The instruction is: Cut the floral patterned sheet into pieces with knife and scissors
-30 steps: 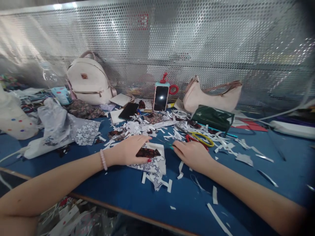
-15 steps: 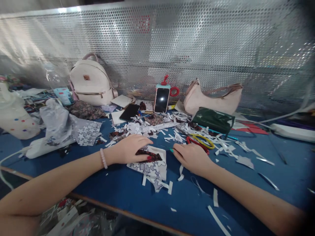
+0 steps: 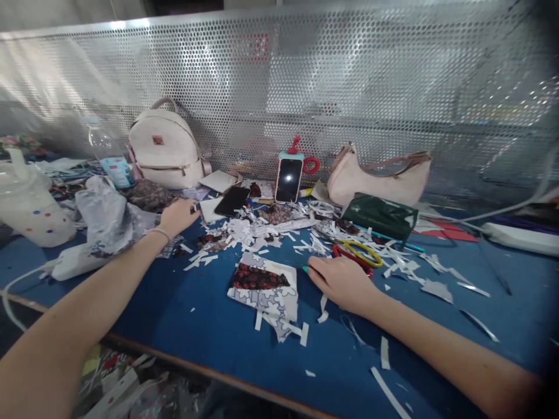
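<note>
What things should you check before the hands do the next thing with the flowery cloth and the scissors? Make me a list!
1. Dark flowery cloth piece lies flat on the white patterned sheet: ok.
2. Left hand steadies the cloth: not ok, it reaches far off toward the white card by the black phone.
3. Right hand is close to the cloth: ok, it rests on the table just beside it.
4. Scissors are within reach: ok, they lie just behind the right hand.
5. Blue table is free of scraps around the cloth: not ok, paper strips lie all about.
6. Scissor blades shut: cannot tell.
</note>
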`<action>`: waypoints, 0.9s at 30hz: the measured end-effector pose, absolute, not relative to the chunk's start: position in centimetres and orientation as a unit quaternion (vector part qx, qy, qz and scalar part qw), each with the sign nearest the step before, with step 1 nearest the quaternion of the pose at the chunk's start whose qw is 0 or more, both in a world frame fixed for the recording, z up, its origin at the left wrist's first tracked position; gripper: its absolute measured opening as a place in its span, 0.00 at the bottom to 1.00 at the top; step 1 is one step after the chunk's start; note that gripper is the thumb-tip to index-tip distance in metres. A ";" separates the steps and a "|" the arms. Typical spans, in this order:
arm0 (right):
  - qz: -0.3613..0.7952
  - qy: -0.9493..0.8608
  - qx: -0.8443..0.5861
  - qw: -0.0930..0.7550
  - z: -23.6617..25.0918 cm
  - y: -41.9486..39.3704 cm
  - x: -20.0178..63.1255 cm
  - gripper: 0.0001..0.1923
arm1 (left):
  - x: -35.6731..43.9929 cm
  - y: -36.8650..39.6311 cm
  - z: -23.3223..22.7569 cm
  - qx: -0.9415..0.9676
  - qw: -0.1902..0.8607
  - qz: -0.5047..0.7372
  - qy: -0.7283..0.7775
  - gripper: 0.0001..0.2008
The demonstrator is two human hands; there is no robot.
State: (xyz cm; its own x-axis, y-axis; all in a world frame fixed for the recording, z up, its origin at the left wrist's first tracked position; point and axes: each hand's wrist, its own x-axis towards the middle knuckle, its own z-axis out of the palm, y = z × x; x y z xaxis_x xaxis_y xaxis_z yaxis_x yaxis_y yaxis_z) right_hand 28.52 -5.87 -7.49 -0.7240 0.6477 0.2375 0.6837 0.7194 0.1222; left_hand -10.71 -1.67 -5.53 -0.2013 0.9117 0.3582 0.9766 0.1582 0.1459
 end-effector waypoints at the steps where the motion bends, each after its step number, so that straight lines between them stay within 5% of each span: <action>1: -0.099 -0.923 -0.360 0.089 -7.5 -5.9 28.5 0.14 | -10.7 -1.5 -5.8 -0.621 0.097 -0.166 -0.760 0.13; 14: -0.084 -0.925 -0.363 0.079 -7.6 -5.8 28.6 0.13 | -11.5 -1.6 -4.8 -0.601 0.094 -0.285 -0.741 0.11; 27: -0.108 -0.922 -0.362 0.083 -8.1 -5.5 28.7 0.13 | -8.7 -1.8 -4.5 -0.649 -0.134 -0.432 -0.612 0.15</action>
